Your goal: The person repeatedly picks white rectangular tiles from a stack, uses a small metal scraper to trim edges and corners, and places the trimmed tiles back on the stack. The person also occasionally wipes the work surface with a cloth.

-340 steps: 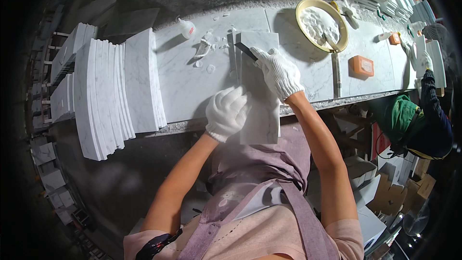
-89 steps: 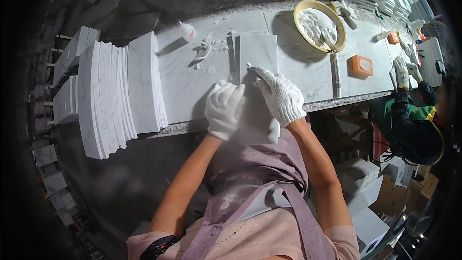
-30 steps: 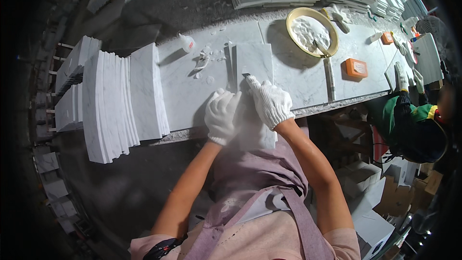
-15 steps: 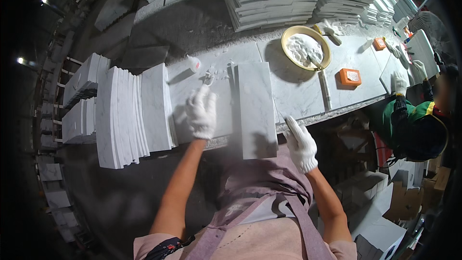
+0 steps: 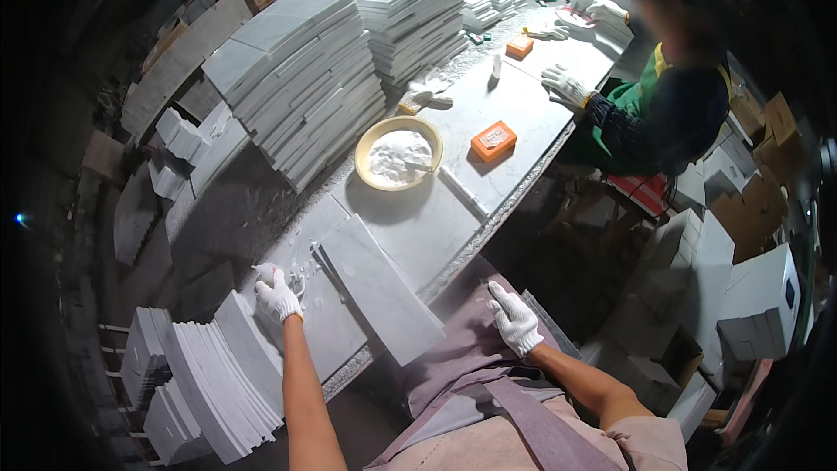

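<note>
Head view, far left: a row of white slabs (image 5: 222, 388) stands on edge, and its last piece closes off the room on that side of my left hand (image 5: 280, 299). My left fingers are clamped on a white bottle (image 5: 263, 271), its tip leaning out past them. Just right of it, pale scraps (image 5: 300, 282) lie on the table (image 5: 432, 240). Beyond my reach, tall tile stacks (image 5: 296, 79) wall off the far side.

Next comes the marble slab (image 5: 377, 292), set at a slant on the table; its near end juts over the rough edge toward my lap, and neither of my hands touches it. Behind it, near the far edge, sits a yellow basin (image 5: 360, 160) of white powder (image 5: 394, 157). From the slab a band of bare tabletop runs along the near edge, leaving sliding room up to a pale strip (image 5: 464, 192) and an orange box (image 5: 494, 141).

My right hand (image 5: 514, 320) hangs off the table, over my apron (image 5: 453, 327); its fingers look close together, but I cannot tell whether they hold anything. Farther right, a co-worker's gloved hand (image 5: 567, 85) rests near the edge.
</note>
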`<act>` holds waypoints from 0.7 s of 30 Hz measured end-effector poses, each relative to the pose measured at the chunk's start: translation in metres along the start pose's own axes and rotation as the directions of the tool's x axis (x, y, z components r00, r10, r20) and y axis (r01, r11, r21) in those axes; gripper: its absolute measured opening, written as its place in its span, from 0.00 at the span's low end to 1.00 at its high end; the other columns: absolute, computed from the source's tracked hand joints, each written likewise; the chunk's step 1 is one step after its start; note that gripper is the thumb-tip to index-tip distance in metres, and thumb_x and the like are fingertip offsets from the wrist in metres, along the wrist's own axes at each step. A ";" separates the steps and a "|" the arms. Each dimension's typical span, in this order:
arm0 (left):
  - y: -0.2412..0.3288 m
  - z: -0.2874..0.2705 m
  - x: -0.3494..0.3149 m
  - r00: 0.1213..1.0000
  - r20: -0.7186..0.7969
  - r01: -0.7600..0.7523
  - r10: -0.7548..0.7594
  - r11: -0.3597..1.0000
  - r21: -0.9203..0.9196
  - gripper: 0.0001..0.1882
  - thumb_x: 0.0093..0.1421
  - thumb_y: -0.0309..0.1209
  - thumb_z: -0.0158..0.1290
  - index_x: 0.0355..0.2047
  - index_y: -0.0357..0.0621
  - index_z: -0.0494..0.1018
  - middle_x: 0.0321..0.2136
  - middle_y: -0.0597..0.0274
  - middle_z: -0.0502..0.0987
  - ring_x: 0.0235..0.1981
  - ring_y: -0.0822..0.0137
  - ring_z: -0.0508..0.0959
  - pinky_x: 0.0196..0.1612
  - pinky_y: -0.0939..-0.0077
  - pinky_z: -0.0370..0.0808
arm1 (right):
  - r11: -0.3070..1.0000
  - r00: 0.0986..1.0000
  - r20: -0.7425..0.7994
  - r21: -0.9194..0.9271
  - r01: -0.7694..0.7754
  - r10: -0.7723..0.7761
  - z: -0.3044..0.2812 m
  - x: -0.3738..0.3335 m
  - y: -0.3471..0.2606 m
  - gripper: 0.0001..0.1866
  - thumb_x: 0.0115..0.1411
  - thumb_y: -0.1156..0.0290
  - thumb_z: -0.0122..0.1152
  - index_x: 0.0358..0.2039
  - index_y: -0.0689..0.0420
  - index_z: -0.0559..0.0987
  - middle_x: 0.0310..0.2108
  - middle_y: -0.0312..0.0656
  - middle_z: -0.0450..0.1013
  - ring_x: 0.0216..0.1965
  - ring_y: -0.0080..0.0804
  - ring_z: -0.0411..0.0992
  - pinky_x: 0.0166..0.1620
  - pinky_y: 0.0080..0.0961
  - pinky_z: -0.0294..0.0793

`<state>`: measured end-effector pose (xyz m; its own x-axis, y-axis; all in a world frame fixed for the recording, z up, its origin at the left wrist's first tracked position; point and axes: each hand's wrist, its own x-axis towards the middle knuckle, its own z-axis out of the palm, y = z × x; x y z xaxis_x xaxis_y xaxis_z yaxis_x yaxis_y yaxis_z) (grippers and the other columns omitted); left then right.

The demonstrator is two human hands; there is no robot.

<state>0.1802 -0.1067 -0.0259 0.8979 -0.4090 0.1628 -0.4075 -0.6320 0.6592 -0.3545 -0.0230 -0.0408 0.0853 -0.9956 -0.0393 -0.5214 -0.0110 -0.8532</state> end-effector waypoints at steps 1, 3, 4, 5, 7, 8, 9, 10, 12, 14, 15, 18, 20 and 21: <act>0.003 -0.005 -0.003 1.000 -0.022 0.021 -0.020 0.997 0.070 0.28 0.64 0.47 0.65 0.54 0.37 0.77 0.52 0.46 0.81 0.49 0.51 0.83 0.53 0.56 0.78 | 1.000 1.000 -0.004 0.024 -0.004 0.004 -0.001 0.003 -0.001 0.25 0.73 0.68 0.55 0.70 0.50 0.73 0.44 0.50 0.77 0.46 0.48 0.78 0.52 0.39 0.76; 0.014 -0.014 -0.012 1.000 -0.017 0.015 -0.017 0.992 -0.123 0.29 0.65 0.48 0.64 0.55 0.36 0.76 0.52 0.47 0.81 0.50 0.53 0.83 0.54 0.58 0.78 | 1.000 1.000 0.012 -0.014 -0.014 0.015 0.000 0.009 0.000 0.25 0.74 0.65 0.54 0.70 0.48 0.72 0.44 0.50 0.77 0.46 0.48 0.78 0.52 0.39 0.76; 0.021 -0.020 -0.019 1.000 -0.012 0.006 -0.008 0.984 -0.178 0.29 0.65 0.48 0.63 0.55 0.35 0.76 0.52 0.48 0.81 0.50 0.54 0.83 0.54 0.59 0.77 | 1.000 1.000 0.002 -0.003 -0.013 0.013 0.001 0.011 0.002 0.25 0.74 0.65 0.55 0.70 0.49 0.73 0.44 0.50 0.77 0.45 0.48 0.78 0.51 0.38 0.77; 0.026 -0.027 -0.027 0.999 0.046 -0.004 0.016 0.970 -0.241 0.29 0.67 0.44 0.63 0.58 0.34 0.74 0.54 0.51 0.81 0.51 0.58 0.82 0.56 0.63 0.77 | 0.994 0.992 0.059 0.002 -0.113 0.113 0.005 0.013 0.005 0.25 0.74 0.65 0.56 0.70 0.49 0.73 0.43 0.50 0.77 0.44 0.47 0.78 0.51 0.38 0.77; 0.034 -0.042 -0.048 0.977 0.201 0.026 0.076 0.887 -0.460 0.26 0.67 0.38 0.63 0.60 0.34 0.73 0.54 0.53 0.81 0.52 0.61 0.82 0.58 0.66 0.76 | 0.993 0.999 -0.006 0.115 -0.038 0.039 0.010 0.014 0.014 0.25 0.72 0.70 0.59 0.68 0.51 0.75 0.39 0.49 0.77 0.38 0.40 0.77 0.46 0.34 0.78; 0.036 -0.049 -0.059 0.969 0.208 -0.017 0.129 0.883 -0.468 0.25 0.68 0.35 0.63 0.60 0.34 0.73 0.54 0.55 0.82 0.52 0.62 0.82 0.59 0.68 0.76 | 0.991 0.993 -0.057 0.084 0.105 -0.101 0.011 0.013 0.019 0.25 0.72 0.74 0.59 0.69 0.55 0.74 0.38 0.43 0.77 0.35 0.30 0.75 0.42 0.26 0.76; 0.038 -0.056 -0.070 0.959 0.147 -0.162 0.241 0.896 -0.412 0.25 0.67 0.35 0.64 0.60 0.36 0.74 0.54 0.55 0.82 0.53 0.62 0.82 0.59 0.67 0.76 | 0.984 0.986 -0.076 0.089 0.155 -0.148 0.014 0.014 0.024 0.26 0.72 0.78 0.58 0.70 0.58 0.73 0.38 0.37 0.77 0.32 0.21 0.72 0.38 0.18 0.75; 0.039 -0.062 -0.080 0.951 0.155 -0.183 0.267 0.892 -0.414 0.25 0.67 0.34 0.64 0.60 0.37 0.75 0.54 0.56 0.82 0.53 0.61 0.82 0.59 0.66 0.76 | 0.980 0.986 -0.062 0.121 0.159 -0.152 0.017 0.015 0.028 0.26 0.73 0.78 0.57 0.71 0.58 0.73 0.40 0.35 0.77 0.32 0.18 0.71 0.37 0.17 0.74; 0.042 -0.072 -0.096 0.919 0.108 -0.353 0.379 0.914 -0.202 0.27 0.63 0.37 0.67 0.61 0.46 0.76 0.53 0.55 0.82 0.54 0.55 0.81 0.60 0.59 0.76 | 0.970 1.000 -0.008 0.241 0.018 -0.017 0.020 0.015 0.034 0.24 0.73 0.72 0.58 0.69 0.57 0.75 0.44 0.41 0.78 0.38 0.27 0.74 0.45 0.24 0.75; 0.045 -0.079 -0.108 0.861 0.106 -0.508 0.498 0.855 0.107 0.30 0.60 0.38 0.69 0.63 0.50 0.76 0.52 0.53 0.82 0.55 0.52 0.80 0.61 0.56 0.75 | 0.983 0.999 -0.032 0.179 0.029 -0.024 0.022 0.016 0.038 0.23 0.74 0.67 0.60 0.68 0.56 0.77 0.47 0.47 0.80 0.44 0.37 0.78 0.53 0.31 0.77; 0.046 -0.082 -0.113 0.832 0.129 -0.554 0.539 0.800 0.229 0.30 0.60 0.37 0.69 0.63 0.50 0.76 0.52 0.51 0.82 0.55 0.51 0.80 0.63 0.56 0.74 | 0.981 1.000 -0.017 0.193 -0.018 0.021 0.023 0.017 0.039 0.24 0.74 0.66 0.60 0.68 0.56 0.77 0.50 0.48 0.80 0.46 0.38 0.79 0.55 0.32 0.76; 0.050 -0.083 -0.122 0.713 0.198 -0.693 0.672 0.633 0.345 0.32 0.56 0.35 0.69 0.62 0.53 0.77 0.51 0.52 0.82 0.56 0.49 0.78 0.65 0.54 0.71 | 0.988 0.998 -0.055 0.152 0.038 -0.030 0.023 0.016 0.039 0.23 0.74 0.67 0.60 0.67 0.57 0.77 0.46 0.48 0.80 0.44 0.38 0.79 0.53 0.31 0.77; 0.051 -0.082 -0.125 0.616 0.184 -0.762 0.766 0.519 0.388 0.31 0.52 0.32 0.70 0.59 0.55 0.80 0.48 0.59 0.82 0.54 0.51 0.78 0.65 0.54 0.71 | 0.980 0.998 -0.066 0.197 0.017 -0.004 0.024 0.016 0.038 0.23 0.73 0.69 0.61 0.66 0.58 0.78 0.44 0.47 0.80 0.43 0.38 0.79 0.52 0.31 0.78; 0.051 -0.081 -0.126 0.598 0.200 -0.772 0.776 0.491 0.404 0.31 0.50 0.32 0.70 0.58 0.55 0.80 0.48 0.59 0.81 0.53 0.51 0.78 0.64 0.54 0.71 | 0.983 0.994 -0.094 0.170 0.068 -0.052 0.025 0.016 0.037 0.23 0.72 0.70 0.62 0.66 0.58 0.78 0.43 0.47 0.80 0.42 0.38 0.79 0.51 0.31 0.78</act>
<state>0.0604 -0.0339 0.0469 0.1869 -0.8667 0.4625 -0.9606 -0.2598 -0.0986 -0.3517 -0.0370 -0.0861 0.0318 -0.9980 0.0543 -0.3622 -0.0622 -0.9300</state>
